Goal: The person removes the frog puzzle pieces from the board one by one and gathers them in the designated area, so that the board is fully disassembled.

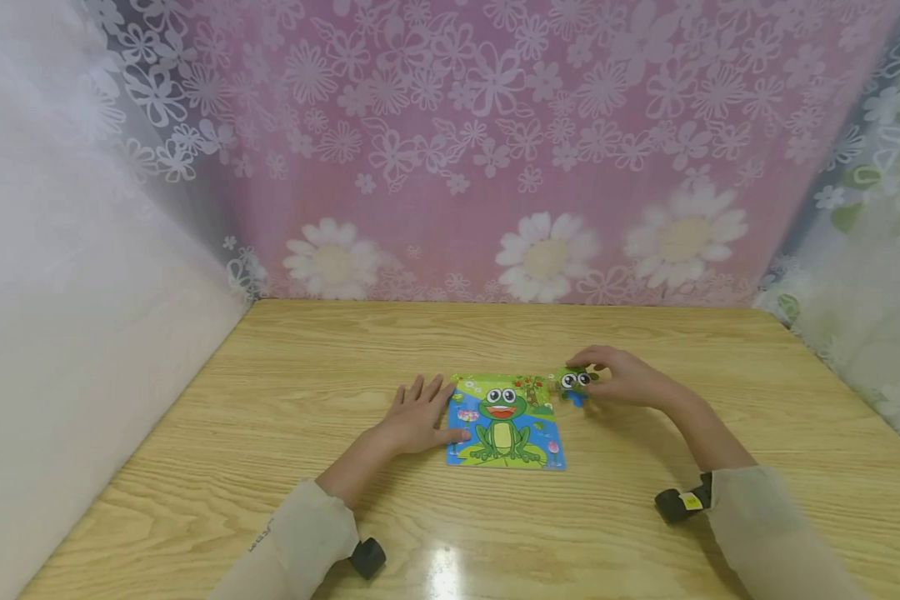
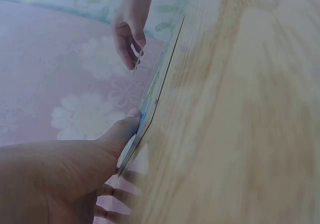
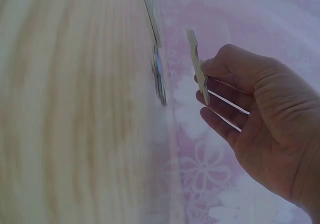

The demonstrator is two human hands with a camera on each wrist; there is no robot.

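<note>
— What lies on the wooden table (image 1: pixel 285 400)?

— A frog puzzle board (image 1: pixel 506 425), flat near the table's middle, in front of a pink flowered curtain (image 1: pixel 495 150).

— And the left hand (image 1: pixel 420 414)?

— It rests flat, fingers spread and straight, just left of the board, the thumb touching the board's left edge.

— The right hand (image 1: pixel 621 377)?

— It pinches a small puzzle piece (image 1: pixel 574 382) between thumb and fingers, at the board's far right corner. The right wrist view shows the piece (image 3: pixel 197 66) held edge-on, apart from the table.
</note>
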